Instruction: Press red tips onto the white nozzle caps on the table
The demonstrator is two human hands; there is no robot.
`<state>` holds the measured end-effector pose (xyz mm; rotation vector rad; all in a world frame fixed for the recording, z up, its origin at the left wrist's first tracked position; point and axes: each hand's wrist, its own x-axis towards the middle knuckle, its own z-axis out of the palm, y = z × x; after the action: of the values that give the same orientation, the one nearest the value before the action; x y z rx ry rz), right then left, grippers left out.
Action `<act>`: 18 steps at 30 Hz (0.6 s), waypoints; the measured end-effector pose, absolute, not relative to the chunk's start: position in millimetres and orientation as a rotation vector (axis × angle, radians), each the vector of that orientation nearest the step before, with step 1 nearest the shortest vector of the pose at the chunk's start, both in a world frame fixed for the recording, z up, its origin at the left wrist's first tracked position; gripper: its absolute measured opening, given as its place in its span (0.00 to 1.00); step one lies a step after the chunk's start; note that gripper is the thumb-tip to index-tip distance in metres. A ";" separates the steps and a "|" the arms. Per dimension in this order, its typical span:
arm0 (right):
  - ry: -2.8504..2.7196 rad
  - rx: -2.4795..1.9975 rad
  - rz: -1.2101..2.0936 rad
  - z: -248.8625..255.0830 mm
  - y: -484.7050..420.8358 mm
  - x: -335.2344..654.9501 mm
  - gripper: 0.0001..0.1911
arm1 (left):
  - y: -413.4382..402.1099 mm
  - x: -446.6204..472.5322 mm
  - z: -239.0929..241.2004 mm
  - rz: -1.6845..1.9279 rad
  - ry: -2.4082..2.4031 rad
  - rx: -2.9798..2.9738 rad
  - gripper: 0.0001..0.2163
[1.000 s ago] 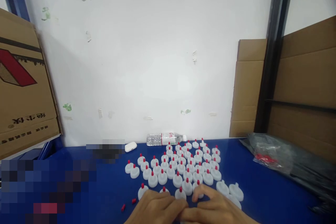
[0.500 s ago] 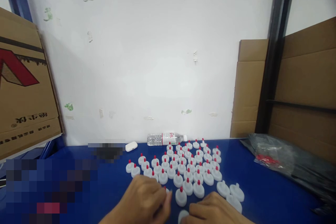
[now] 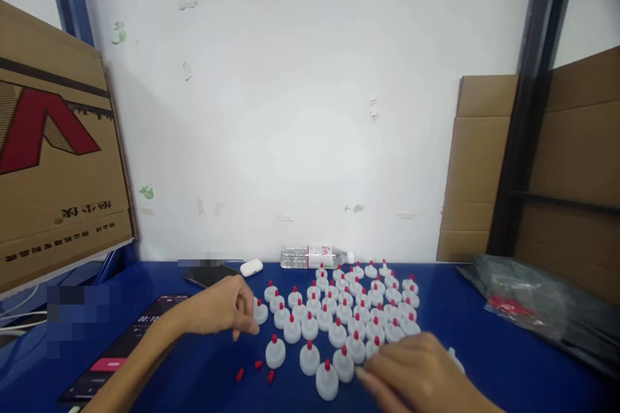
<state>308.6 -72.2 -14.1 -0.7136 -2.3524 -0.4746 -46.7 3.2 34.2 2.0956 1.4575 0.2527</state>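
A white wall [image 3: 290, 110] fills the background, marked by scraps of tape. Before it spreads a blue tabletop [image 3: 194, 374]. A printed cardboard box [image 3: 58, 155] rises at the far left, and a plain cardboard sheet [image 3: 477, 168] stands against the wall on the right. Dark plastic wrapping [image 3: 576, 310] lies along the tabletop's right side, with a clear bag [image 3: 518, 300] holding something red on top of it.

The right hand [image 3: 411, 368] is low over the near right part of the cluster, fingers bent and pointing inward; its grasp is hidden, so I cannot tell what it holds. The left hand [image 3: 237, 310] is at the cluster's left edge, fingers loosely curled beside a white piece; I cannot tell whether it has hold of anything small.

A phone [image 3: 121, 348] lies beneath the left forearm. A clear bottle [image 3: 314, 257] lies on its side near the wall, just beside a white case [image 3: 251, 267]. Round white pieces [image 3: 327, 382], most topped with red, crowd the tabletop between the hands and the bottle. Three loose red caps [image 3: 258, 364] lie near the left hand.
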 end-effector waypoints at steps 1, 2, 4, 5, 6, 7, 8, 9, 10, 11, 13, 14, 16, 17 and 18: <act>-2.306 -0.746 -0.496 -7.1 -68.9 314.2 0.23 | 2.8 -48.7 35.1 0.195 1.420 2.038 0.17; -2.253 -0.806 -0.530 -0.3 -65.0 320.6 0.22 | 2.2 -50.0 35.5 0.154 1.391 1.994 0.17; -2.146 -0.989 -0.608 9.4 -56.6 335.0 0.21 | 1.1 -50.9 35.2 0.102 1.350 1.939 0.18; -2.115 -1.109 -0.643 11.4 -52.9 342.5 0.20 | 0.8 -50.8 34.2 0.078 1.337 1.913 0.19; -2.102 -1.238 -0.672 11.3 -49.9 349.7 0.19 | 0.7 -50.3 32.8 0.051 1.325 1.881 0.20; -2.111 -1.360 -0.689 9.3 -47.8 356.5 0.18 | 0.8 -49.7 31.1 0.023 1.316 1.845 0.21; -2.144 -1.458 -0.682 6.1 -46.7 362.5 0.16 | 1.0 -48.9 29.3 -0.004 1.310 1.810 0.23; -2.195 -1.534 -0.650 2.1 -46.4 367.6 0.14 | 1.5 -48.1 27.3 -0.022 1.305 1.779 0.23; -2.261 -1.583 -0.593 -1.7 -46.7 371.4 0.10 | 2.0 -47.3 25.5 -0.031 1.303 1.755 0.24; -2.318 -1.628 -0.528 -4.9 -47.3 373.8 0.05 | 2.6 -46.7 24.0 -0.033 1.302 1.741 0.23; -2.392 -1.720 -0.415 -7.6 -48.2 374.5 0.03 | 3.6 -45.7 21.7 -0.030 1.296 1.731 0.23; -2.401 -1.767 -0.379 -6.9 -48.3 373.3 0.05 | 3.9 -45.5 21.0 -0.028 1.291 1.727 0.22; -2.408 -1.820 -0.327 -2.2 -48.4 369.2 0.07 | 4.4 -45.8 20.3 -0.028 1.283 1.727 0.21; -2.411 -1.816 -0.300 1.1 -49.0 367.0 0.08 | 4.5 -46.2 20.2 -0.026 1.280 1.730 0.20; -2.417 -1.792 -0.265 4.3 -50.5 364.9 0.09 | 4.6 -46.8 20.2 -0.019 1.277 1.737 0.20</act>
<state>364.9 -50.5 4.3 -1.7915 -2.4169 -0.2649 -46.8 4.6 20.2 1.7373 1.2767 -0.0194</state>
